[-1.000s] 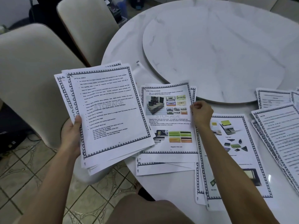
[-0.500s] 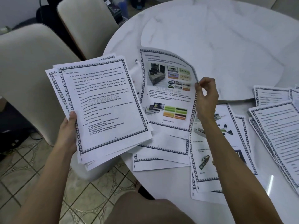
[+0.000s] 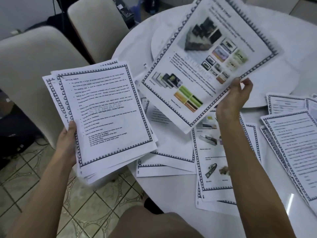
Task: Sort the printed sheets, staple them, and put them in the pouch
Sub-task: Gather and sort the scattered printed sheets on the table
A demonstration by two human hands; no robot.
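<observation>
Sorting bordered printouts over a round white marble tabletop (image 3: 171, 200), one hand on a stack, one on a loose page.

Beige patterned floor tiles (image 3: 51, 182) lie nearest, cream upholstered chairs (image 3: 34, 69) beyond. The left hand (image 3: 67, 145) holds a stack of white text sheets with dark borders (image 3: 103, 115) off the tabletop's edge, thumb pressed on its left margin. More bordered sheets (image 3: 212, 152) lie spread on the tabletop. The right hand (image 3: 235, 98) lifts a blurred colour-picture sheet (image 3: 205, 57) above them, its fingers (image 3: 237, 83) pinching the lower edge.
</observation>
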